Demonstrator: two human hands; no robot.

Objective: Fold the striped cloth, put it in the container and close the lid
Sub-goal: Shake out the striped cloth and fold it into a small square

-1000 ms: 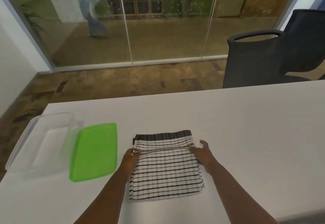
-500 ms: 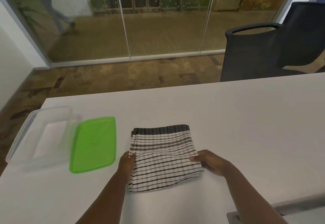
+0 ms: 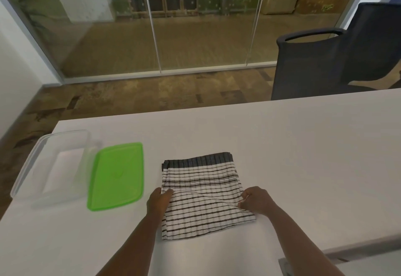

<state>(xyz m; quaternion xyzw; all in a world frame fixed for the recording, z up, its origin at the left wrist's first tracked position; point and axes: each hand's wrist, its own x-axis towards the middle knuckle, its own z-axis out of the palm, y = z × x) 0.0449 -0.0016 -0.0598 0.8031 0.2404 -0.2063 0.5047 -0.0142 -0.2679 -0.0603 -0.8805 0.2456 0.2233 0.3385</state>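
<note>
The black-and-white striped cloth (image 3: 201,193) lies folded into a rough square on the white table (image 3: 303,150), dark band at its far edge. My left hand (image 3: 158,202) grips the cloth's left edge. At the right edge, my right hand (image 3: 256,201) pinches the top layer, and a diagonal crease runs between the two hands. The clear plastic container (image 3: 32,167) stands open at the table's left end. Its green lid (image 3: 117,175) lies flat beside it, between container and cloth.
A dark office chair (image 3: 325,63) stands beyond the table's far right edge. A glass wall (image 3: 195,26) and patterned carpet (image 3: 152,93) lie behind. The table's near edge shows at the lower right.
Both hands slid from the cloth's middle toward its near half and took hold of its side edges. The near right corner has shifted slightly and a diagonal crease appeared.
</note>
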